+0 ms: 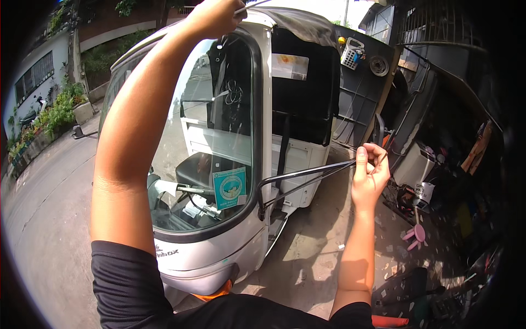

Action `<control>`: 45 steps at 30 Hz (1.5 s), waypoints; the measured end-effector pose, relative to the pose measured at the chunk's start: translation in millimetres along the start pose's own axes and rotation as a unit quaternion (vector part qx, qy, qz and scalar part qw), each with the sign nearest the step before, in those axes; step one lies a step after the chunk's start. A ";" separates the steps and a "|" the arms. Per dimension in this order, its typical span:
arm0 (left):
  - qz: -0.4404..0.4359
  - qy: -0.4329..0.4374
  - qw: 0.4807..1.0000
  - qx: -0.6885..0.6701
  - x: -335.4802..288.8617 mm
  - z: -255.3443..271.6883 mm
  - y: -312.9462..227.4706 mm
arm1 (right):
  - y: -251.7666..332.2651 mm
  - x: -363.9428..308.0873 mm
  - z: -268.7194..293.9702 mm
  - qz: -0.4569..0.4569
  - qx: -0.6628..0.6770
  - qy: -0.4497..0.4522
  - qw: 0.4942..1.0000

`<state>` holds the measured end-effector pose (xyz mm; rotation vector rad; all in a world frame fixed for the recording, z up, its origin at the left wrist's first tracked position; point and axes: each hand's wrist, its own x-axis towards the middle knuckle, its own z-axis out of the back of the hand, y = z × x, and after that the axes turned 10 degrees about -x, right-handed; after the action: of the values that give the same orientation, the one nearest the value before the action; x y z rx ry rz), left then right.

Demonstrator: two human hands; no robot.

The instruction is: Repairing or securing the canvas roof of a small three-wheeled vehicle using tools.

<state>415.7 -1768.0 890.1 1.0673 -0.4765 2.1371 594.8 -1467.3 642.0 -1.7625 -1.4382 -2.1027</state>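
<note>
Left hand point(215, 19) cut by top edge; thin rod point(253, 6) past its fingers exits frame. Black bar's point(307, 171) end hidden at right hand's point(371, 178) fingers.

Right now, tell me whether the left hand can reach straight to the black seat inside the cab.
Probably not: the windshield stands between the left hand and the black seat, and that hand seems to grip a thin rod.

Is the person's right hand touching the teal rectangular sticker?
Apart: the head view shows the right hand far right of the teal rectangular sticker, with ground visible between.
</note>
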 end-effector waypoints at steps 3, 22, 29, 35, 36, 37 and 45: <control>-0.167 -0.127 0.973 0.099 30.2 -31.6 26.5 | -27.2 23.7 -15.5 0.000 -0.169 0.108 0.980; -0.059 -0.077 0.987 0.132 55.1 -12.7 39.6 | -12.2 245.9 -281.7 0.211 -0.071 0.071 0.972; -0.068 0.007 0.993 0.096 66.1 -16.5 31.8 | -5.4 239.5 -285.6 0.376 -0.028 -0.009 0.926; -0.120 0.048 0.989 0.066 84.2 -34.9 29.9 | 4.9 236.5 -274.2 0.396 -0.045 0.005 0.917; -0.093 0.033 0.993 0.071 87.1 -41.8 28.6 | 5.8 235.7 -273.6 0.402 -0.051 0.009 0.914; -0.095 0.033 0.992 0.070 89.3 -42.7 30.9 | 6.4 234.7 -273.3 0.408 -0.057 0.012 0.911; -0.147 0.093 0.984 0.047 91.3 -31.2 49.5 | 12.3 214.2 -265.7 0.438 -0.049 0.030 0.897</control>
<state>324.3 -1745.9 944.0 0.9146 -0.1231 1.9847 326.5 -1541.6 839.9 -1.8412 -0.3546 -1.6934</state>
